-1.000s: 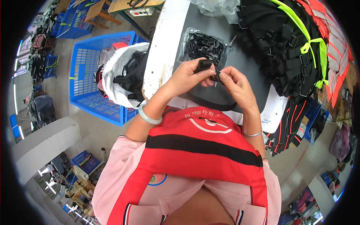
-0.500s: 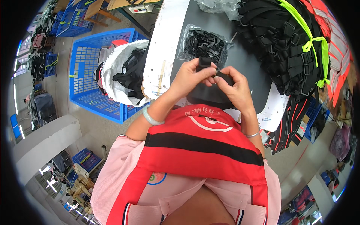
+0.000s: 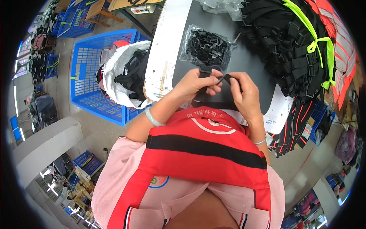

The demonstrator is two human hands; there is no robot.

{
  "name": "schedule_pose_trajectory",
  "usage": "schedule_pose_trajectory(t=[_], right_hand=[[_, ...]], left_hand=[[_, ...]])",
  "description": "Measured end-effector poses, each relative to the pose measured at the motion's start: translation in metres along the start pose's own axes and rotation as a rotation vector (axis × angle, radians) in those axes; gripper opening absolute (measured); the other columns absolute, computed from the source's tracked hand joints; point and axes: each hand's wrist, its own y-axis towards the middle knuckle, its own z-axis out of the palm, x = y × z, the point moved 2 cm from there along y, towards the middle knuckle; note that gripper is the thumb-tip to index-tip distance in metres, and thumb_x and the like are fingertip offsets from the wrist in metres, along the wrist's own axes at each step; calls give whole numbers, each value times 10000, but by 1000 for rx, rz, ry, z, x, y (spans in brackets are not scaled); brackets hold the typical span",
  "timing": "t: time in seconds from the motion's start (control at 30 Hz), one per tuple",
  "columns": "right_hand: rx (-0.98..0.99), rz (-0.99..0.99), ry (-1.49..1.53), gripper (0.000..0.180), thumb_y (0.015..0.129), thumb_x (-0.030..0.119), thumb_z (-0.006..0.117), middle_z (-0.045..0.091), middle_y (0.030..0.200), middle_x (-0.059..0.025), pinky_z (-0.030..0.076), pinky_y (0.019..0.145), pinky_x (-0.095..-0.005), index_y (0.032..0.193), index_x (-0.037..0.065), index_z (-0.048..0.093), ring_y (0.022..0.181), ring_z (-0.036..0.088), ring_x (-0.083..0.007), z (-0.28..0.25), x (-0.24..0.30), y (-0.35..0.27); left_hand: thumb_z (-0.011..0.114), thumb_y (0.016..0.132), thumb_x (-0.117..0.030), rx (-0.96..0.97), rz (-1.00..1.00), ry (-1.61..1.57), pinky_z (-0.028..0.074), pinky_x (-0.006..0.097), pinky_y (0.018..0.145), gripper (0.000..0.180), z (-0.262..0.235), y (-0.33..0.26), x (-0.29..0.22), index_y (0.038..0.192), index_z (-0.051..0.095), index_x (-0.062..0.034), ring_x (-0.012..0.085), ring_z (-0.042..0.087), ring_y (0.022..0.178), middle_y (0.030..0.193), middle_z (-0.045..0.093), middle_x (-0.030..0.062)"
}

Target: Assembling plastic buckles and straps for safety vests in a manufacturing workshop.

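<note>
Near the front of the dark table mat, my left hand is closed on a black webbing strap with a black buckle showing above its fingers. My right hand pinches a short black strap end just to the right of it. The two hands are a little apart, and how the strap runs between them is partly hidden by my fingers. Beyond my hands lies an open clear plastic bag full of small black plastic buckles.
A large bundle of black straps with buckles, tied with a neon-yellow ribbon, lies at the right. Left of the table stands a blue crate with a white sack of black straps. Crumpled clear plastic lies at the far edge.
My right hand has moved right and slightly nearer, drawing away from the left with the strap end. The left hand has dropped slightly, and the buckle has tilted and come nearer.
</note>
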Motion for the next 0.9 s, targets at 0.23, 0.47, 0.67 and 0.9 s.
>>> schedule_pose_trajectory(t=[0.23, 0.47, 0.67, 0.9], right_hand=[[-64, 256, 181, 138, 818, 102, 626, 512, 588, -51, 364, 483, -275, 759, 17, 535, 501, 419, -116, 9, -4, -1], [-89, 226, 33, 130, 784, 77, 619, 546, 610, -91, 404, 495, -314, 727, 21, 516, 495, 487, -193, 4, 5, 3], [-41, 252, 88, 121, 776, 81, 615, 542, 611, -97, 417, 507, -335, 738, 18, 520, 515, 512, -200, 6, -1, 0], [185, 109, -99, 117, 793, 110, 600, 568, 644, -137, 424, 520, -367, 760, 17, 539, 547, 553, -288, -1, 6, 1]], left_hand=[[593, 892, -76, -150, 357, 194, 518, 224, 626, 150, 18, -4, -2, 1012, 585, 14, 129, 655, 741, 878, 650, 79], [598, 893, -72, -122, 429, 148, 540, 232, 606, 104, 24, -8, 2, 948, 579, 13, 132, 653, 764, 885, 631, 69], [639, 872, -96, -77, 370, 203, 505, 216, 616, 135, 20, -6, -4, 960, 620, 4, 105, 633, 722, 858, 645, 48], [683, 844, -153, 63, 133, 465, 532, 219, 607, 234, 9, -5, -14, 1021, 663, -1, 88, 618, 730, 840, 662, 52]])
